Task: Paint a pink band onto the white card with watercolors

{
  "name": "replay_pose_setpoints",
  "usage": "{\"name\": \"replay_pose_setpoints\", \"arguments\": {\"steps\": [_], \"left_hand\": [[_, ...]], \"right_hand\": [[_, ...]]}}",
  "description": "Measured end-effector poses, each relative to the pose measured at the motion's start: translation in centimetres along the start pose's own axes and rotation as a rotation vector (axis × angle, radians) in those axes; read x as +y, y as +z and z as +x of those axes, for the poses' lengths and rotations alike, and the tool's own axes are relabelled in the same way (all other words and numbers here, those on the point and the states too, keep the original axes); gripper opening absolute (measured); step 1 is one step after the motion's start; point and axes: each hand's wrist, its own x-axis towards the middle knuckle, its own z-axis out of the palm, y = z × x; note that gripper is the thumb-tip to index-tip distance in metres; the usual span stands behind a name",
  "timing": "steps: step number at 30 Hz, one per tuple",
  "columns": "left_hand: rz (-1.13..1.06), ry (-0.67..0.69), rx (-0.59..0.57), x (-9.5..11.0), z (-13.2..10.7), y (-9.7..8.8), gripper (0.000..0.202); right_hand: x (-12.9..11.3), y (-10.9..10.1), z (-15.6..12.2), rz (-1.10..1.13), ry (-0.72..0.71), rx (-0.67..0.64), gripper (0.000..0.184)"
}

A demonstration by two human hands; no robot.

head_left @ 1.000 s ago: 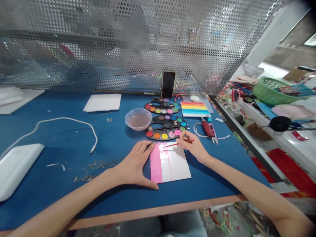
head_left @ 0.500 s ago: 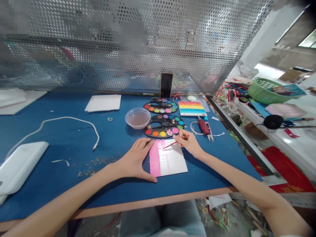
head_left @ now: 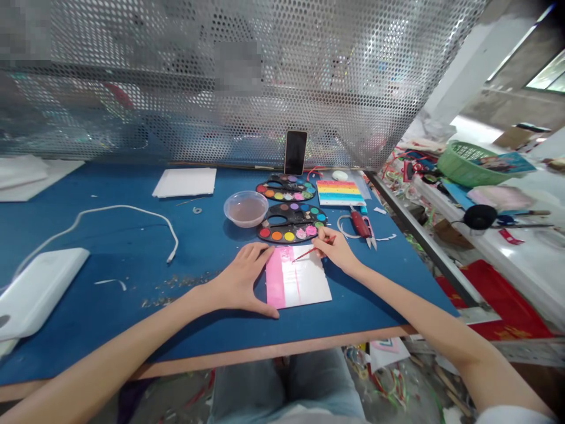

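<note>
Between my hands lies a white square board [head_left: 314, 282] with a pink painted band down its left side and a thin pink line near its middle. My left hand [head_left: 242, 280] is open, thumb and fingers spread along the board's left edge. My right hand [head_left: 338, 252] pinches a thin red paintbrush [head_left: 309, 253], its tip at the board's surface beside the pink band. Just behind the board sits a black paint palette [head_left: 289, 218] with round colour pans, and a second palette [head_left: 286, 189] lies beyond it. A bowl of cloudy water [head_left: 246, 210] stands to their left.
A striped painted board [head_left: 339, 192], red-handled scissors [head_left: 362, 227] and a propped phone [head_left: 295, 153] are at the back right. Blank boards [head_left: 184, 182], a white cable [head_left: 123, 207] and a white power bank [head_left: 42, 288] lie left. A perforated metal screen [head_left: 176, 106] rises behind.
The brush tip has shifted slightly on the board, and my right hand has tilted a little. My left hand keeps its place at the board's edge. The whole view has moved slightly.
</note>
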Motion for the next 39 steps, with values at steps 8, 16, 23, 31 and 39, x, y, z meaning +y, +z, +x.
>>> {"name": "replay_pose_setpoints", "arguments": {"steps": [8, 16, 23, 31, 39], "left_hand": [[-0.028, -0.012, 0.004, 0.02, 0.08, -0.07, 0.128], [-0.031, -0.024, -0.008, 0.30, 0.26, -0.31, 0.129], [-0.043, -0.022, 0.006, 0.26, 0.19, -0.28, 0.126], [-0.038, -0.022, -0.005, 0.31, 0.18, -0.38, 0.127], [-0.040, -0.015, -0.002, 0.17, 0.05, -0.30, 0.126]], "right_hand": [[0.28, -0.11, 0.15, -0.006, -0.003, -0.009, 0.034], [0.70, -0.31, 0.36, 0.009, -0.022, -0.032, 0.033], [0.34, -0.29, 0.26, -0.018, -0.028, -0.037, 0.033], [0.53, -0.29, 0.30, -0.018, -0.037, -0.036, 0.033], [0.42, -0.25, 0.30, -0.022, -0.042, -0.025, 0.036]]}}
